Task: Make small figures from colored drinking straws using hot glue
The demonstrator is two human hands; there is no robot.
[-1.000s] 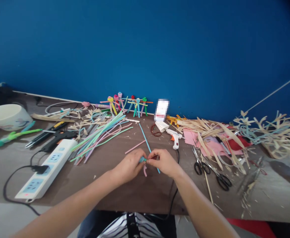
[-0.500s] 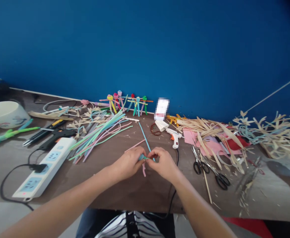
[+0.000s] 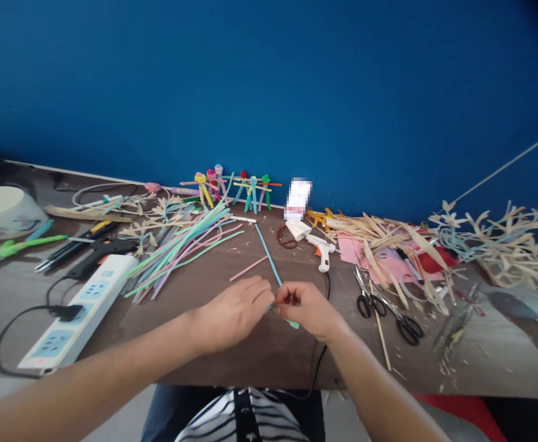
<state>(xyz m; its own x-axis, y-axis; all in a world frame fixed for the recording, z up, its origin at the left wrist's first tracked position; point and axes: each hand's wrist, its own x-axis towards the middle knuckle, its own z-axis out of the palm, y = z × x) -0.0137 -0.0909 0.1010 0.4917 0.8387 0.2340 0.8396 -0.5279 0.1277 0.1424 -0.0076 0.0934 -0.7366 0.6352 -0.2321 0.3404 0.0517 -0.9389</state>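
Note:
My left hand, back up with its fingers curled inward, meets my right hand over the table's middle. Between the fingertips is a small green pipe cleaner piece; its green end sticks out below my right fingers. The rest of it is hidden by the hands. Just beyond the fingers lies a straight blue pipe cleaner, with a short pink pipe cleaner beside it. To the left spreads a loose bundle of pastel pipe cleaners.
Several pipe cleaner figures lean at the blue wall. A white glue gun, scissors and dried husk strips are at right. At left are a power strip, a black glue gun and a white bowl.
My left hand has turned further over and hides more of the piece. The green end now points right and down, under my right fingers. The pink dangling end no longer shows. The view shifted slightly.

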